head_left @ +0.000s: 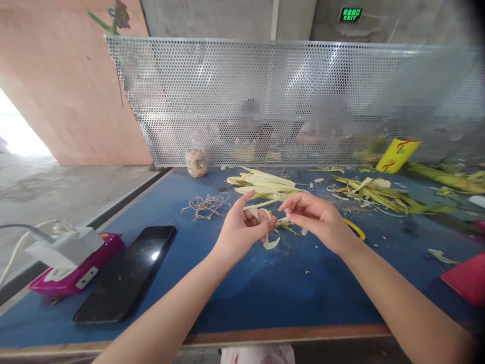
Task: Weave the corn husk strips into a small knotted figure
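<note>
My left hand (pixel 246 222) is closed in a pinch on a pale corn husk strip (pixel 271 243), whose loose end curls below my fingers. Just to its right, my right hand (pixel 312 217) has its thumb and fingers drawn close together; anything between them is too small to make out. Under and between both hands lie thin green and white scraps (pixel 290 227) of husk. Right behind the hands rests a bundle of pale corn husks (pixel 265 182). A yellow ring-shaped thing (pixel 355 228) is partly hidden by my right wrist.
Left on the blue table (pixel 303 298) are a black phone (pixel 127 273), a magenta power strip (pixel 81 270) with chargers, tangled twine (pixel 208 205) and a wrapped roll (pixel 196 163). Greener husks (pixel 382 194), a yellow tube (pixel 398 154) and a red object (pixel 466 278) sit right. A perforated metal screen (pixel 227 101) stands behind.
</note>
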Available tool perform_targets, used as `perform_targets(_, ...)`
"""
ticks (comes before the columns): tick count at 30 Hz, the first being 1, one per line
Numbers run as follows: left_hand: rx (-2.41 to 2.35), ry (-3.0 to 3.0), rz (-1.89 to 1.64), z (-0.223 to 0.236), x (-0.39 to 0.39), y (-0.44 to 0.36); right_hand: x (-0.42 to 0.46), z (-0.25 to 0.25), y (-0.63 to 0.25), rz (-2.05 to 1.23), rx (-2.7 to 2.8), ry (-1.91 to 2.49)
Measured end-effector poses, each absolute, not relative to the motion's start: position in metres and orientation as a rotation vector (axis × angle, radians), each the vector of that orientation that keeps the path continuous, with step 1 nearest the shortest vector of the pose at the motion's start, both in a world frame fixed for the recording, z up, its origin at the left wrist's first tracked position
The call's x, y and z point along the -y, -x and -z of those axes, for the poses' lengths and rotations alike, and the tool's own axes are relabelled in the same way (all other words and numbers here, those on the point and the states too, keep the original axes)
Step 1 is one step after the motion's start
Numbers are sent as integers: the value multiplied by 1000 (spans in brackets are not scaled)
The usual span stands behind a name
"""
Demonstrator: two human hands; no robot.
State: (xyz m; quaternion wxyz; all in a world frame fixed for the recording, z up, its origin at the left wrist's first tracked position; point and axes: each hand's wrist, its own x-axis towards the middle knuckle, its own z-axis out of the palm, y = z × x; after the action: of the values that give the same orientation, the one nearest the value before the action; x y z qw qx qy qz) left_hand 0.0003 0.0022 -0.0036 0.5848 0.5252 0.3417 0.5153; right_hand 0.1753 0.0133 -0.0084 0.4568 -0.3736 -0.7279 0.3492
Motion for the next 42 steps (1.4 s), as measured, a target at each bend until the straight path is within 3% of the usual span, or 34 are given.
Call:
perform_targets(12, -819, -1229, -1239, 6, -7, 2, -14, 9, -173, -1271, 1852, 950)
perform_targets(21, -857, -1372, -1238, 10, -6, -2, -17, 16, -168, -1079, 1873, 1077)
perform_targets(35, -868, -1306, -1410, 7, -7, -3, -18, 15, -168, -1072, 1778, 1145)
perform_targets(42, -844, -1310, -1241, 15, -6, -5, -17, 12, -165, -1180, 1656, 1077)
